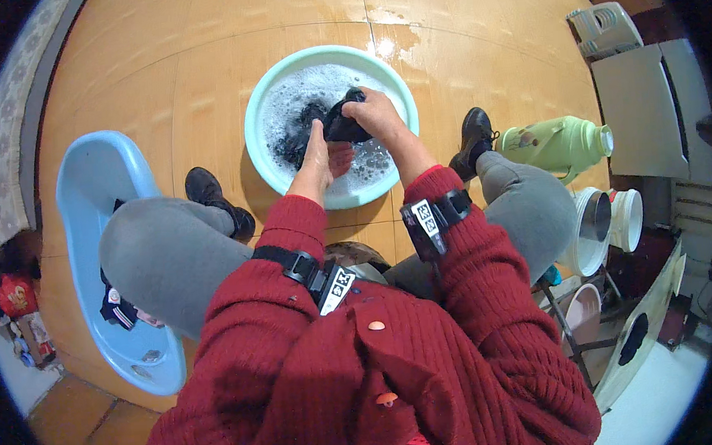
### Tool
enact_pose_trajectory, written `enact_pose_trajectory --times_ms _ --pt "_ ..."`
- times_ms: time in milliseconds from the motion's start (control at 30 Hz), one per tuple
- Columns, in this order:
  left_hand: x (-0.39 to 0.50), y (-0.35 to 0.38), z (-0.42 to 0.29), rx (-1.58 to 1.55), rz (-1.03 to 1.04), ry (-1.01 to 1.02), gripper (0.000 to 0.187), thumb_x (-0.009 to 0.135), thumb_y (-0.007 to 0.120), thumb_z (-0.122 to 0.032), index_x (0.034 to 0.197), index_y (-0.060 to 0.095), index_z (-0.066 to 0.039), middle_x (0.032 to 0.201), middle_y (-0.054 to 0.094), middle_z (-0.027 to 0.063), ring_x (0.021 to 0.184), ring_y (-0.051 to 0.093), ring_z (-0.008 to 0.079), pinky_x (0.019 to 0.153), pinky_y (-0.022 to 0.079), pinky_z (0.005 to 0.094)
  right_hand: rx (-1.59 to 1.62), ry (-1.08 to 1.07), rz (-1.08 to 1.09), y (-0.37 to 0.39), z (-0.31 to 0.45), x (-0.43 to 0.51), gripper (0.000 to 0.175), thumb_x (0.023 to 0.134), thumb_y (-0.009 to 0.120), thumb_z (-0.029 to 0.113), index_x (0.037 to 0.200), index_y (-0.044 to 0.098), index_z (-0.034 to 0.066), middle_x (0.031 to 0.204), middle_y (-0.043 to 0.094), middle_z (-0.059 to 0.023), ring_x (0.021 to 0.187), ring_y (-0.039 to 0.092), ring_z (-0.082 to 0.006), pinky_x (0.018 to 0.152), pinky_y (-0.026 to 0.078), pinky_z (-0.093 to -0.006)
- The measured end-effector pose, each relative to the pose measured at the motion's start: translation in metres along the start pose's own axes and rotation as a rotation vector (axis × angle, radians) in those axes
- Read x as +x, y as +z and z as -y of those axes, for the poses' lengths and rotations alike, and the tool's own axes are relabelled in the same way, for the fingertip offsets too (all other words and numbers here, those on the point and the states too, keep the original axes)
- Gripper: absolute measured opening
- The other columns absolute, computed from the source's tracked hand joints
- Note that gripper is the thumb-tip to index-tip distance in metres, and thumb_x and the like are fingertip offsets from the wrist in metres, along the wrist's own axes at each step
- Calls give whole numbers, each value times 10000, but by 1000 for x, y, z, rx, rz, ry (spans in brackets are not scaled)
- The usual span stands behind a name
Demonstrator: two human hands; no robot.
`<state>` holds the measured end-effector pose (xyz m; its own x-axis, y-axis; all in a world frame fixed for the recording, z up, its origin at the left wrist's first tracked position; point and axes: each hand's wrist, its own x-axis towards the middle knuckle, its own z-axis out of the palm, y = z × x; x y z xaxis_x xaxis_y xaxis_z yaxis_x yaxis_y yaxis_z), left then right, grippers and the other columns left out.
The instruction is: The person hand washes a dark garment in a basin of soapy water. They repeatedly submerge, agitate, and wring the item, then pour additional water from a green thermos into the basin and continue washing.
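A round mint-green plastic basin (256, 153) stands on the floor between my feet, filled with sudsy water (329, 77). My right hand (374, 112) grips a dark wet cloth garment (345, 125) over the basin's middle. Part of the garment hangs down to the left into the foam. My left hand (321, 160) is held beside the cloth, palm turned to the right and fingers extended. Whether its fingertips touch the fabric is hard to see.
On the left lies a light-blue plastic baby bathtub (101, 158) with dark clothing (117, 310) inside. A green thermos flask (553, 146) lies at the right, beyond my shoe. White buckets (586, 233) and a folding table (644, 333) stand at the lower right. Wet floor tile (393, 33) shines behind the basin.
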<state>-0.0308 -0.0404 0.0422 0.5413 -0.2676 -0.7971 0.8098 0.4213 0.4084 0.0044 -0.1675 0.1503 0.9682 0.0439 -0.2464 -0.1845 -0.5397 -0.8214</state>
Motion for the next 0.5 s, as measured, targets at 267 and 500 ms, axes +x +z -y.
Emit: enact_pose_trajectory --times_ms 267,500 --pt "-49 10 -16 -505 382 321 595 882 314 -543 1240 466 -94 1222 505 151 1134 482 267 956 387 430 -311 -462 -81 7 69 -75 285 612 622 205 844 644 39 883 558 -236 832 556 -392 773 466 -440" --pt "-18 13 -23 -456 272 305 399 909 376 -380 1117 538 -81 1085 575 121 1005 555 232 870 464 390 -429 -443 -197 59 20 -47 266 701 665 311 864 648 101 929 537 -169 874 550 -355 744 497 -437"
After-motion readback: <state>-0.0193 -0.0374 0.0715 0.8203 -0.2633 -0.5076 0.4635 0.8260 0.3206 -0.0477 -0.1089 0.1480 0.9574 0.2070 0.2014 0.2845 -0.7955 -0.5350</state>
